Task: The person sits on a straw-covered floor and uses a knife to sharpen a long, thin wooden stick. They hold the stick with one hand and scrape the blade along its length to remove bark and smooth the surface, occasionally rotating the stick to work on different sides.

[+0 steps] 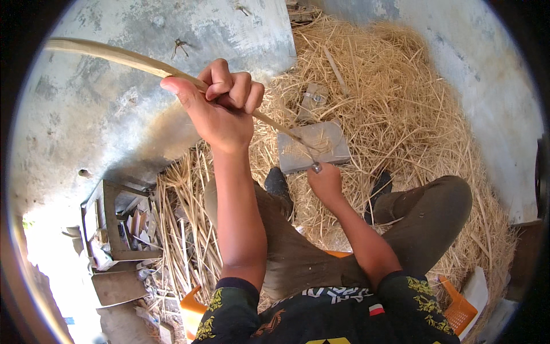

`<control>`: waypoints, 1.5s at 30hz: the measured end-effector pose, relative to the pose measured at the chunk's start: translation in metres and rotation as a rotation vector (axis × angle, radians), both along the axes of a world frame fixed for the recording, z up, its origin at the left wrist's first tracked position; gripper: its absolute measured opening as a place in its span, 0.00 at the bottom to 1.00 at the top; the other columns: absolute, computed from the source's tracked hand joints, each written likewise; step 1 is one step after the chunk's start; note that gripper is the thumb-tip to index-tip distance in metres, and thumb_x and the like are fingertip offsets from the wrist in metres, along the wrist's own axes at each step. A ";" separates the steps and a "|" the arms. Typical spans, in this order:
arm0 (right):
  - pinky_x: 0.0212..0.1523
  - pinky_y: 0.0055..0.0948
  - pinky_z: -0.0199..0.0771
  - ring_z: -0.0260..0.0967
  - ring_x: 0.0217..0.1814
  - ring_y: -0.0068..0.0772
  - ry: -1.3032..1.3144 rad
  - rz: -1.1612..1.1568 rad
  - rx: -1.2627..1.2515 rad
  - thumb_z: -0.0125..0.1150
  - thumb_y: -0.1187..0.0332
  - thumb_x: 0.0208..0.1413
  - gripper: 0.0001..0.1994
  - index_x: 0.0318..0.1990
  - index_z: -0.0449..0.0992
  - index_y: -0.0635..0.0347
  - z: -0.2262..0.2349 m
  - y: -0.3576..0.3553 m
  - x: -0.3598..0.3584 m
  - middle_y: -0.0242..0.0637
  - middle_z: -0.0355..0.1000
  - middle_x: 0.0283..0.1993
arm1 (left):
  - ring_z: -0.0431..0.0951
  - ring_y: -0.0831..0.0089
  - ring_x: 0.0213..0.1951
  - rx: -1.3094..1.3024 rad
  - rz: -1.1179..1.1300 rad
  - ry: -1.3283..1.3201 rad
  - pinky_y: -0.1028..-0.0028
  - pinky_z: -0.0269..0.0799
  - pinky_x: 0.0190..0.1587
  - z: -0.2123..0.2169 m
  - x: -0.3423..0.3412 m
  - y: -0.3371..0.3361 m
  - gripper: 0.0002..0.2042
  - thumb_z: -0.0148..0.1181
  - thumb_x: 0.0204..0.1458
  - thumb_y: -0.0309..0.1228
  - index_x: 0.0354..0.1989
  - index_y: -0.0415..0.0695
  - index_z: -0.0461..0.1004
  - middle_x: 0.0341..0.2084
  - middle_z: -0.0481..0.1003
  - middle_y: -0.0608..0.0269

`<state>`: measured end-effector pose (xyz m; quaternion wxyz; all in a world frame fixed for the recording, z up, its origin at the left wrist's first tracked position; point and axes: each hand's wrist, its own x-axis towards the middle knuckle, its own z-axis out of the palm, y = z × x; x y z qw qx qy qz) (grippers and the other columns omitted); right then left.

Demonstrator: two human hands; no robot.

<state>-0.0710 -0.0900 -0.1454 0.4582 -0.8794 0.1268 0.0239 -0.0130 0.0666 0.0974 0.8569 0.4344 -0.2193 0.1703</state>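
Observation:
My left hand [224,106] is raised and closed around a long thin pale cane strip [114,56] that runs from the upper left down toward my right hand. My right hand [325,180] is closed on a small tool with a metal tip [316,167], held where the strip's lower end meets a flat grey block [312,146]. The block lies on a heap of straw [389,97] in front of my knees. I sit with both legs spread and my shoes [278,182] in the straw.
A grey concrete wall [114,126] curves round behind and to both sides. A small wooden box with scraps [123,221] stands at the lower left. An orange plastic crate [461,309] shows under me. A second grey piece [314,96] lies further back in the straw.

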 end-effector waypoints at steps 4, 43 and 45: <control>0.34 0.47 0.74 0.77 0.31 0.58 -0.034 0.050 0.213 0.61 0.60 0.49 0.18 0.27 0.77 0.73 0.005 0.005 -0.004 0.60 0.74 0.26 | 0.37 0.82 0.14 -0.032 -0.233 -0.114 0.77 0.36 0.15 -0.003 0.001 0.002 0.33 0.40 0.54 0.72 0.18 0.55 0.48 0.11 0.42 0.79; 0.43 0.49 0.77 0.77 0.42 0.59 0.244 0.017 -0.066 0.62 0.58 0.50 0.17 0.34 0.81 0.68 -0.020 -0.022 -0.004 0.58 0.78 0.37 | 0.37 0.81 0.13 -0.042 -0.272 -0.140 0.75 0.35 0.16 -0.011 0.008 0.023 0.33 0.41 0.54 0.72 0.19 0.54 0.49 0.10 0.42 0.77; 0.43 0.49 0.77 0.77 0.42 0.59 0.174 0.049 -0.106 0.62 0.59 0.50 0.17 0.33 0.81 0.68 0.005 -0.009 -0.003 0.58 0.78 0.36 | 0.37 0.81 0.13 -0.054 -0.265 -0.132 0.75 0.35 0.16 -0.011 0.011 0.021 0.33 0.42 0.53 0.73 0.19 0.54 0.49 0.10 0.42 0.78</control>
